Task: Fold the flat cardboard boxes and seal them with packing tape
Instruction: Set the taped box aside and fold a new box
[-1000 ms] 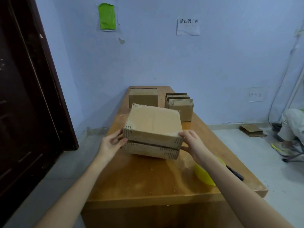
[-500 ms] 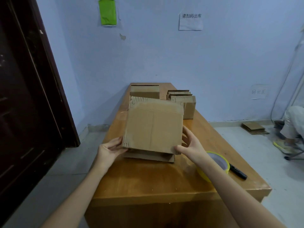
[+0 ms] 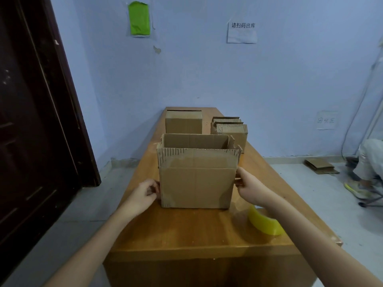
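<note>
Open box (image 3: 195, 183) stands upright mid-table (image 3: 186, 230), top flaps up, inside not visible. Left hand (image 3: 143, 194) pinches its left edge, right hand (image 3: 249, 186) grips its right edge. Yellow tape roll (image 3: 265, 223) sits near right. Two more boxes (image 3: 183, 123) behind.

We see a matt, corrugated cardboard box (image 3: 195, 183) with ragged fluted edges, on a glossy varnished wood worktop (image 3: 186, 228); beside it, a translucent yellow tape roll (image 3: 265, 222), smooth and shiny.

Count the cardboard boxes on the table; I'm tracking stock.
3, maybe more: the open brown cardboard box between both hands, a closed one far left, a stack far right that may hide others.
</note>
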